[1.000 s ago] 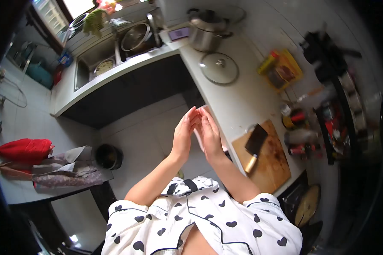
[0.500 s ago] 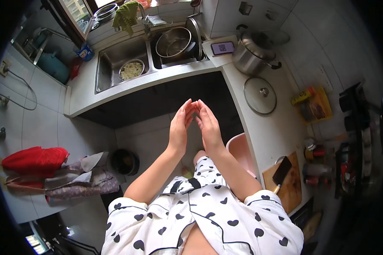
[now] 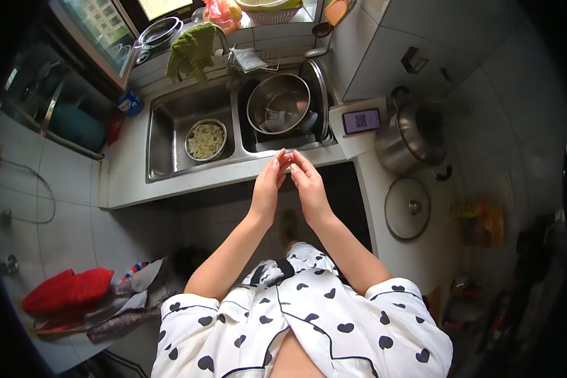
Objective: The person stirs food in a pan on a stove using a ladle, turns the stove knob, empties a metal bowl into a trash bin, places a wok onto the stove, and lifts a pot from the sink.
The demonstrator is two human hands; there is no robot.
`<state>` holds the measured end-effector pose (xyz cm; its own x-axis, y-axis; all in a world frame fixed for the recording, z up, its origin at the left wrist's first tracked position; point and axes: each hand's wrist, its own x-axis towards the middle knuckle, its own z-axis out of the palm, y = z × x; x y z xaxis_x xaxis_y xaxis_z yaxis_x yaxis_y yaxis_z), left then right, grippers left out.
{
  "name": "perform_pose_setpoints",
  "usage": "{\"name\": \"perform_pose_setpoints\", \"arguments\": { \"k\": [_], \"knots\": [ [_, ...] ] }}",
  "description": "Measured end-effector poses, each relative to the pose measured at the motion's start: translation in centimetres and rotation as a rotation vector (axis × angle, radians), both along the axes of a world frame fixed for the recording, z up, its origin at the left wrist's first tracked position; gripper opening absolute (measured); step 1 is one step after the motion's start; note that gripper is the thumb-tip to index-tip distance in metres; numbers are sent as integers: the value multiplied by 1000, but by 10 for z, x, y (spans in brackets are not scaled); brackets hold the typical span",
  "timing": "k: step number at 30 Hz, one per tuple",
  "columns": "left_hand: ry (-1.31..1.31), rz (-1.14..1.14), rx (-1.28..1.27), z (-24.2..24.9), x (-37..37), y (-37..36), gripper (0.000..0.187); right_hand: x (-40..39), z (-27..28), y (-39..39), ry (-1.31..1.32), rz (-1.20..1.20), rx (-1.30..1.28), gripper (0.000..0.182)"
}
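At frame centre, left hand [image 3: 268,187] and right hand [image 3: 307,187] meet fingertip to fingertip, fingers extended, grasping nothing, raised clear of the sink [image 3: 170,135] edge in the upper middle

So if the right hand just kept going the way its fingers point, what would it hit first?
Probably the sink's front rim, then the big steel bowl in the right basin. The right hand points up and ahead toward it with fingers open, but one head view leaves its height above the counter unclear.
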<state>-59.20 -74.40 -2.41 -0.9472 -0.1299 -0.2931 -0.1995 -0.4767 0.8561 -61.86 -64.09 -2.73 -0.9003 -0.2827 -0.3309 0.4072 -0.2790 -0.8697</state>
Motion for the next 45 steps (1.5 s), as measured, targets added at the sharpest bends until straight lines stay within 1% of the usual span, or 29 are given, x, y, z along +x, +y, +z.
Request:
{"name": "perform_pose_setpoints", "arguments": {
  "k": [3, 6, 8, 11, 15, 19, 21, 22, 24, 25, 27, 28, 31, 32, 33, 34, 37, 38, 40, 41, 42, 44, 45],
  "knots": [
    [-61, 2, -3, -5, -47, -5, 48, -48, -8, -5, -28, 2, 2, 50],
    [-98, 27, 32, -20, -70, -18, 48, -77, -11, -16, -51, 5, 4, 49],
    [-121, 56, 51, -28, -84, -26, 49, -92, -23, -22, -72, 9, 30, 50],
    [-164, 88, 16, -45, -107, -38, 50, -116, -41, -29, -93, -4, 61, 52],
    [-210, 118, -48, -68, -136, -63, 50, -138, -57, -35, -96, -80, 111, 56],
    [-250, 134, -121, -102, -171, -94, 50, -148, -68, -32, -136, -224, 190, 57],
    [-264, 150, -147, -117, -187, -111, 52, -149, -76, -32, -123, -295, 292, 57],
    [-224, 187, -176, -134, -198, -120, 51, -149, -83, -32, -120, -332, 343, 57],
    [-224, 167, -261, -164, -221, -137, 50, -151, -99, -30, -137, -404, 412, 59],
    [-230, 167, -209, -170, -233, -144, 49, -152, -104, -30, -156, -432, 455, 60],
    [-250, 170, -293, -180, -253, -155, 51, -156, -114, -32, -207, -497, 527, 65],
    [-242, 171, -332, -183, -263, -158, 52, -158, -121, -34, -232, -527, 529, 64],
    [-274, 192, -569, -211, -291, -169, 51, -164, -136, -38, -292, -596, 503, 63],
    [-283, 150, -573, -219, -295, -175, 51, -167, -138, -39, -307, -604, 474, 62],
    [-290, 109, -577, -213, -299, -180, 51, -171, -139, -40, -318, -611, 445, 62],
    [-298, 72, -580, -210, -303, -182, 50, -174, -144, -40, -317, -608, 468, 61],
    [-391, 90, -524, -221, -317, -184, 47, -180, -155, -39, -321, -608, 531, 59],
    [-343, 74, -531, -238, -322, -191, 44, -182, -158, -40, -321, -615, 545, 58],
    [-251, 33, -543, -298, -334, -212, 38, -185, -162, -41, -331, -639, 561, 55],
    [-193, 65, -498, -314, -335, -214, 35, -187, -165, -40, -335, -652, 564, 53],
    [-216, 50, -487, -303, -335, -210, 37, -188, -167, -40, -338, -665, 565, 52],
    [-260, 21, -464, -253, -332, -196, 43, -188, -168, -41, -335, -673, 587, 48],
    [-349, 25, -457, -247, -332, -195, 43, -189, -169, -41, -328, -673, 599, 47]
  ]
}}
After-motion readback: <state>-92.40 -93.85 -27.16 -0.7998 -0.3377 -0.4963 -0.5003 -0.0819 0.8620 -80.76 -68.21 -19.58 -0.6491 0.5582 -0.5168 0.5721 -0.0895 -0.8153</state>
